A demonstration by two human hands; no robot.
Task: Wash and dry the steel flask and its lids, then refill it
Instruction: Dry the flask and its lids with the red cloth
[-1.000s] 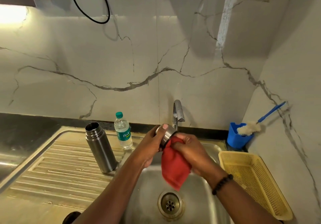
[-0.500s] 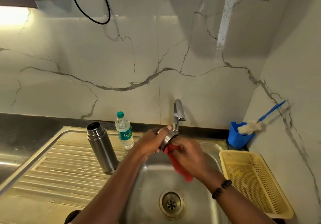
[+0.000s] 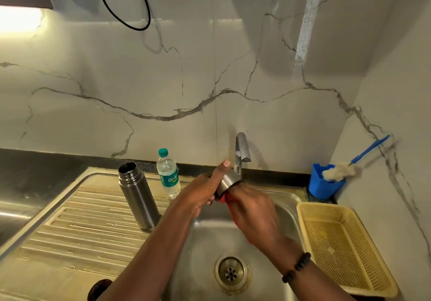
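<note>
Centre frame: left hand (image 3: 202, 194) gripped the lid (image 3: 229, 181); right hand (image 3: 253, 209) had shoved the red cloth (image 3: 225, 198) deeper inside it. Drying nearly done, flask (image 3: 137, 195) untouched.

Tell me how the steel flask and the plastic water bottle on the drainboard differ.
The steel flask is opaque grey metal; the plastic water bottle is clear with a green label. The flask is open at the top; the bottle wears a green cap. The flask looks taller and wider and stands nearer the camera; the bottle stands behind it. Both stand upright on the drainboard, untouched by either hand.
</note>
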